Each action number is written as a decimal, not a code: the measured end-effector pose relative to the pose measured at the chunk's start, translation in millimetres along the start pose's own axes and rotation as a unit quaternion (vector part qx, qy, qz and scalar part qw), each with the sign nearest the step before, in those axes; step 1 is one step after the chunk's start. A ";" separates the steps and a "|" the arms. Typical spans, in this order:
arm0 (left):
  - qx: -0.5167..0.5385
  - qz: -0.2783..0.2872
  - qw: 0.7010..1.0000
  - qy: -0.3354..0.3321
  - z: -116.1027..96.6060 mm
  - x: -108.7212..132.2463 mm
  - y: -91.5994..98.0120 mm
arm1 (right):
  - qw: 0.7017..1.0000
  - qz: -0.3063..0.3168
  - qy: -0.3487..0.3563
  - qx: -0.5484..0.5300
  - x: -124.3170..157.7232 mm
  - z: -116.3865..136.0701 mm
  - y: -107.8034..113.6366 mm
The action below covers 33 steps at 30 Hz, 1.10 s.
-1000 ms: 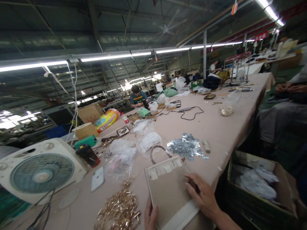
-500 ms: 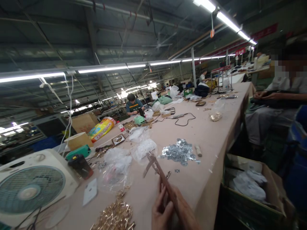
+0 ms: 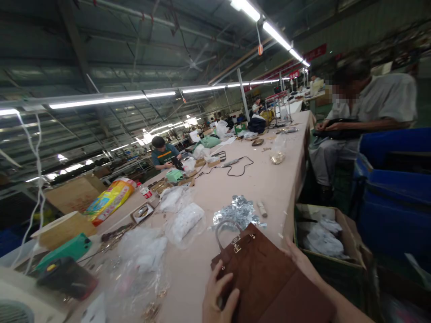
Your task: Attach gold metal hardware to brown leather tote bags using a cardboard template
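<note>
A brown handbag [image 3: 266, 269] with a curved handle and small gold fittings is tilted over the near edge of the table, its broad flat side facing up. My left hand [image 3: 218, 294] is at the bag's left side, fingers apart, the fingertips touching near the handle base. Along the bag's right edge lies my right hand [image 3: 299, 258], partly hidden behind the bag, so its grip is unclear. Just beyond the handle is a pile of silver metal plates [image 3: 235, 211].
Clear plastic bags [image 3: 185, 222] and a green box [image 3: 63, 253] lie to the left. A carton [image 3: 343, 233] and blue bins [image 3: 393, 202] stand off the right edge. A person [image 3: 367, 103] sits at right, another [image 3: 164, 154] across the table.
The bag has turned from edge-on to showing its broad side. My hands have moved apart to its two sides. The camera view has swung to the right.
</note>
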<state>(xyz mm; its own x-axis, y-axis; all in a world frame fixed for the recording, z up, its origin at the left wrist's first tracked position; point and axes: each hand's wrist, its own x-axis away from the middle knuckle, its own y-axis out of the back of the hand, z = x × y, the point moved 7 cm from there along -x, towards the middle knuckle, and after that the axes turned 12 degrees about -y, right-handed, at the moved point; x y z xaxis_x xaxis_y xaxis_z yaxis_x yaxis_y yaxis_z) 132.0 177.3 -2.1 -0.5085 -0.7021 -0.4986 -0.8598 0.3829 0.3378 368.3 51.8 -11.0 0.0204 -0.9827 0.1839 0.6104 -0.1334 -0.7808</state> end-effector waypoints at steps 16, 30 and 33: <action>0.171 -0.099 0.959 0.201 32.9 -11.5 42.7 | 0.977 -0.144 -0.033 0.153 28.3 -9.2 35.9; 0.305 -0.222 0.884 0.277 63.1 -11.2 63.4 | 0.958 -0.251 0.128 0.060 113.7 55.3 56.4; 0.298 -0.211 0.888 0.280 73.8 -8.5 64.4 | 0.912 -0.361 0.187 0.048 192.3 94.0 87.1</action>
<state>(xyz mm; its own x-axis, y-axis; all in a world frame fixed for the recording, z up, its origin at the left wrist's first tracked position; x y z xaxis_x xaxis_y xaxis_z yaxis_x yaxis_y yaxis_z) 77.5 252.3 -35.0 -0.1751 -0.9833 0.0506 -0.9251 0.1467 -0.3502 499.8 -136.8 12.5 -0.6756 -0.6199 0.3990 0.4248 -0.7697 -0.4765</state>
